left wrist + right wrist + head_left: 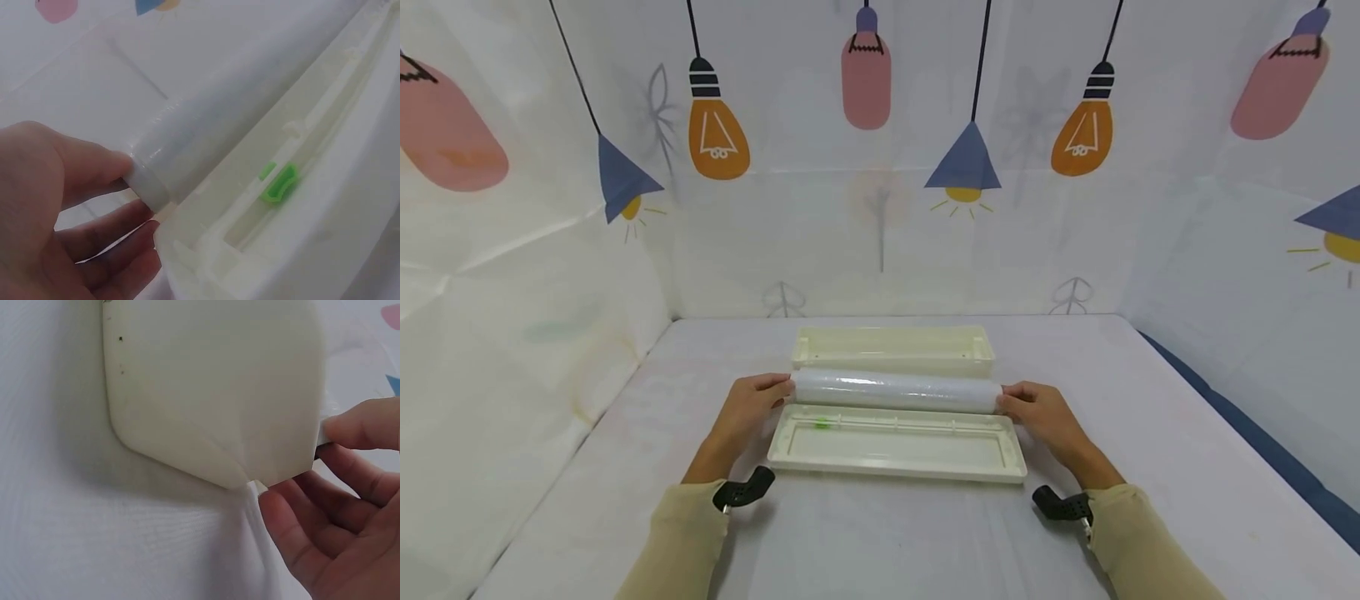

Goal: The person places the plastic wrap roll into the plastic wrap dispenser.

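White cloth covers the bench [587, 500], with lamp-printed sheets hung behind and beside it. On it lies an open cream box, its tray [895, 350] at the back and its lid [898, 442] nearer the person. The left hand [748, 408] and right hand [1041, 412] each grip one end of a roll of cling film [895, 389], held level between tray and lid. A green clip [278, 182] sits in the lid's slot.

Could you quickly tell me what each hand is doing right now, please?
Left hand: grips the left end of the film roll.
Right hand: grips its right end.
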A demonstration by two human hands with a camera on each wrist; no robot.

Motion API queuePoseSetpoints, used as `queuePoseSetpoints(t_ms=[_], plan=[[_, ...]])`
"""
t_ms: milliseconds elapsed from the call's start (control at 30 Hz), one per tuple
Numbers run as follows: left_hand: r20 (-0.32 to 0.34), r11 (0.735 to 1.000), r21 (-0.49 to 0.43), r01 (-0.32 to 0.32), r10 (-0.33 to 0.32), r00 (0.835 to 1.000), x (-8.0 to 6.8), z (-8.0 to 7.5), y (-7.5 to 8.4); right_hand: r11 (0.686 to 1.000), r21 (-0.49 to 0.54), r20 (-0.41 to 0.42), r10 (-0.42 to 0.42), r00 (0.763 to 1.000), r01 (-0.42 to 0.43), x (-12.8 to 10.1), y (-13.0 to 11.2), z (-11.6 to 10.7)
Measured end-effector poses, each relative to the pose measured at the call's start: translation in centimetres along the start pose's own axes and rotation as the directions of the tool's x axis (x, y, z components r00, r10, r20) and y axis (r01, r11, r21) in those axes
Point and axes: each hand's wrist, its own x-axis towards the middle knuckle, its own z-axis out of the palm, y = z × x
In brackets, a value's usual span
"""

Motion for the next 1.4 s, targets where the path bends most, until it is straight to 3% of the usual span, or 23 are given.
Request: queuePoseSetpoints(t_ms=[267,700,1033,1400], plan=[[0.012,0.997,-0.060,-0.039,0.039,0.999,-0.03,-0.17,-0.19,0.992,0.121,-0.019,-0.040,0.999,0.042,-0.23,-0.11,-0.15],[0.044,0.981,-0.152,-0.119,0.127,0.991,-0.22,-0.16,0.35,0.978,0.194,-0.069,-0.064,0.996,0.077,-0.11,-0.44,-0.35],[0.048,0.982,-0.134,-0.130,0.138,0.989,-0.21,-0.16,0.19,0.981,0.184,-0.055,-0.052,0.997,0.061,-0.31,-0.37,-0.39],[0.056,0.984,-0.156,-0.090,0.100,0.993,-0.39,0.06,0.44,0.981,0.187,-0.050,-0.047,0.998,0.055,-0.42,-0.70,-0.55]])
